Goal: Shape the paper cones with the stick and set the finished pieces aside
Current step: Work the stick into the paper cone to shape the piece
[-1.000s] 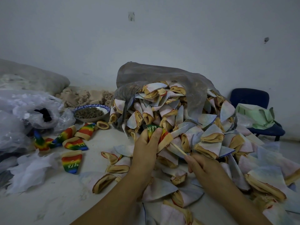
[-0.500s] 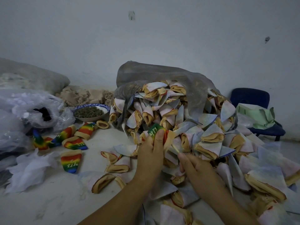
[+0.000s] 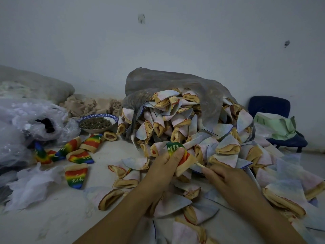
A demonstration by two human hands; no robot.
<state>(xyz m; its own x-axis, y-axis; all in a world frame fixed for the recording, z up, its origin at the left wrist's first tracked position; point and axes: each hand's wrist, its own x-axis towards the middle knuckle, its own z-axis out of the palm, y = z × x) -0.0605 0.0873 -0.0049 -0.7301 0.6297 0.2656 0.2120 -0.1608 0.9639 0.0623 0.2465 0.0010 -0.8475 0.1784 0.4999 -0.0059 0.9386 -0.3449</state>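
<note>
Rainbow cone point(image 3: 173, 148) within curled left fingers point(image 3: 173, 160); thin pale stick point(image 3: 199, 164) between right fingers point(image 3: 212, 173).

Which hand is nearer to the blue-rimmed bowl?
Left. The left hand, holding a rainbow cone, is below-right of the bowl; the right hand, pinching the stick, lies farther right.

We face a plain pale wall point(image 3: 158, 50) in dim, even light. A dark blue chair point(image 3: 269, 106) stands against it, its seat carrying a light green bag point(image 3: 274, 125). Above the chair a small dark mark point(image 3: 287, 44) spots the wall; a second mark point(image 3: 141, 18) sits higher, well to the chair's left. The whitish, scuffed floor point(image 3: 52, 226) spreads leftward from the chair.
</note>
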